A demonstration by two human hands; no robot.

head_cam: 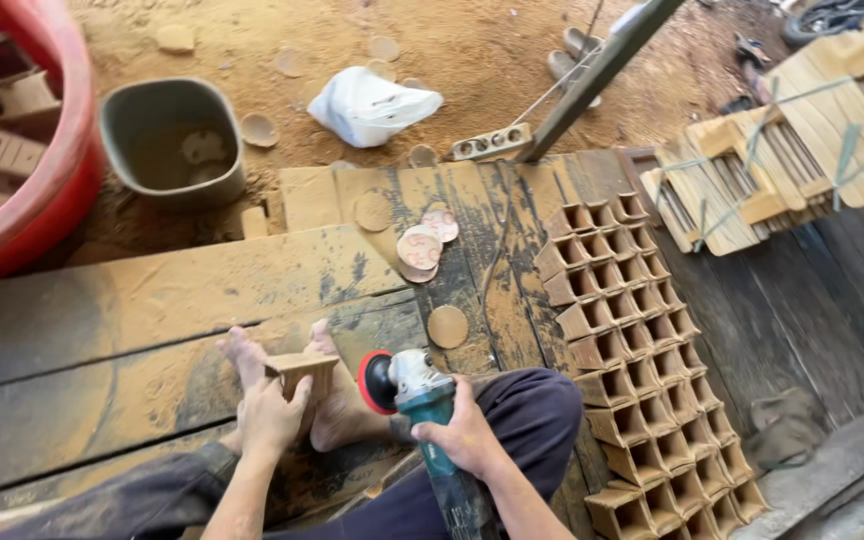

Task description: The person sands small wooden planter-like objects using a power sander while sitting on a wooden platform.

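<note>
A small square tan wooden box (299, 371) is gripped by the left hand (270, 418); beside it, a teal handheld angle grinder (414, 395) is clasped by the right hand (464, 437).

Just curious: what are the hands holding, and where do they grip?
Left hand grips a small wooden box from below; right hand holds a teal angle grinder by its body.

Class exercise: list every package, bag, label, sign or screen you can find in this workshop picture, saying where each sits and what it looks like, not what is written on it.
White plastic bag: crumpled, on the sawdust floor at top centre.
Strapped bundles: pale wooden pieces tied with greenish bands, upper right on the dark boards.
Round discs: pale with reddish markings, on the plank at centre.
No signs or screens in view.
</note>
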